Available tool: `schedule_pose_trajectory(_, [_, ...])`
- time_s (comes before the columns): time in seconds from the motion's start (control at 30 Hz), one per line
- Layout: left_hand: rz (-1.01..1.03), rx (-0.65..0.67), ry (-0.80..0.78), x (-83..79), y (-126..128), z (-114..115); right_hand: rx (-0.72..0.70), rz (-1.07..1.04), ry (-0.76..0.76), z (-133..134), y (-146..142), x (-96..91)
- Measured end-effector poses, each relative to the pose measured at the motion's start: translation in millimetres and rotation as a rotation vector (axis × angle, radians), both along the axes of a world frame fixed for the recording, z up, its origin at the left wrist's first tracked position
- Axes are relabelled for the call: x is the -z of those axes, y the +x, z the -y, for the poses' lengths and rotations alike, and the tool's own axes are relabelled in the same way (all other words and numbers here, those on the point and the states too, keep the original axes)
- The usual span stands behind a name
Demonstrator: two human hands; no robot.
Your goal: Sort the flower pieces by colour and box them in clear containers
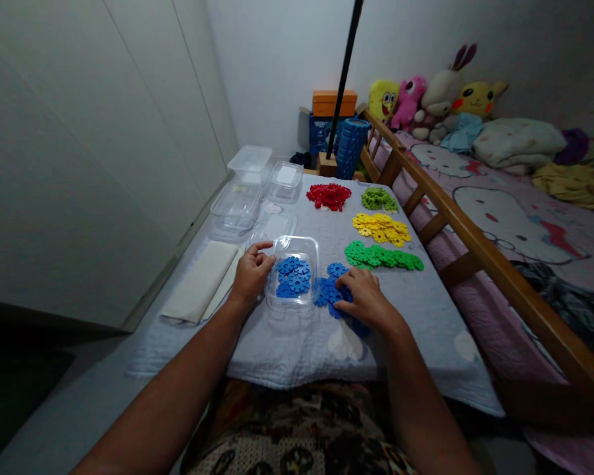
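At the left lie a folded white cloth and stacked clear boxes; just right of them the left hand curls around the left wall of a clear tub, thumb over its rim, with blue discs inside. More discs lie loose against the tub's right side under the right hand, its bent fingers pressed on them; whether any is pinched cannot be told. Beyond, clear of both hands, sit a red pile, a lime pile, a yellow pile and a green pile, then a wooden bed rail.
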State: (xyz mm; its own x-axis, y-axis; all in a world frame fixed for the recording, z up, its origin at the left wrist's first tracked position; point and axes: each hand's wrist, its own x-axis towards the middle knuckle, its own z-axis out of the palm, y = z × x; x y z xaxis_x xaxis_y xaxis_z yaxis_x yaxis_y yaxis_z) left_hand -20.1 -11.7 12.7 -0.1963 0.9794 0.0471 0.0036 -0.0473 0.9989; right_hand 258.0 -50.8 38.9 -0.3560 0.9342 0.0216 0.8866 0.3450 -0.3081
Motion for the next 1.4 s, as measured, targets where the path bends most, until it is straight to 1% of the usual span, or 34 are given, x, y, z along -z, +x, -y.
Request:
schedule_pose_trajectory(0.2, [0.0, 0.011, -0.003, -0.8, 0.1, 0.1, 0.031, -0.104, -0.005, -4.4, 0.5, -2.9])
schedule_pose_trajectory(0.3, [0.003, 0.012, -0.003, 0.0, 0.0, -0.5, 0.022, -0.218, -0.035, -8.3, 2.2, -7.8])
schedule_pose_trajectory(0.37, [0.007, 0.012, -0.003, 0.4, 0.0, -0.8, 0.011, -0.33, -0.065, -11.9, 2.7, -13.2])
schedule_pose_trajectory(0.43, [0.01, 0.012, -0.003, 0.7, -0.1, -1.0, 0.035, -0.446, -0.043, -16.2, -0.1, -20.7])
schedule_pose_trajectory(0.53, [0.008, 0.013, -0.004, 1.6, -0.3, -1.5, 0.087, -0.547, 0.052, -22.8, -14.8, -33.8])
schedule_pose_trajectory(0.6, [0.01, 0.017, -0.003, 2.6, -0.6, -2.0, 0.072, -0.523, 0.08, -26.8, -31.3, -40.8])
schedule_pose_trajectory(0.7, [0.026, 0.025, -0.005, 4.0, -0.6, -2.5, 0.033, -0.37, 0.076, -32.7, -58.0, -44.0])
schedule_pose_trajectory(0.8, [0.04, 0.035, -0.017, 3.8, 0.1, -2.4, 0.022, -0.219, 0.094, -39.8, -75.9, -38.9])
schedule_pose_trajectory(0.93, [0.056, 0.04, -0.032, 2.0, 1.1, -1.7, 0.015, -0.11, 0.155, -49.3, -83.8, -29.7])
schedule_pose_trajectory(1.07, [0.061, 0.043, -0.032, 1.9, 1.4, -1.6, -0.002, -0.064, 0.178, -53.7, -84.9, -23.7])
schedule_pose_trajectory(1.17, [0.057, 0.036, -0.029, 3.1, 0.7, -2.0, 0.021, -0.103, 0.209, -54.4, -80.5, -21.3])
schedule_pose_trajectory(1.27, [0.039, 0.033, -0.022, 4.8, -0.5, -2.7, 0.079, -0.179, 0.245, -55.9, -66.8, -22.5])
schedule_pose_trajectory(1.4, [0.019, 0.032, -0.011, 6.6, -1.4, -3.0, 0.159, -0.257, 0.246, -59.0, -37.2, -29.4])
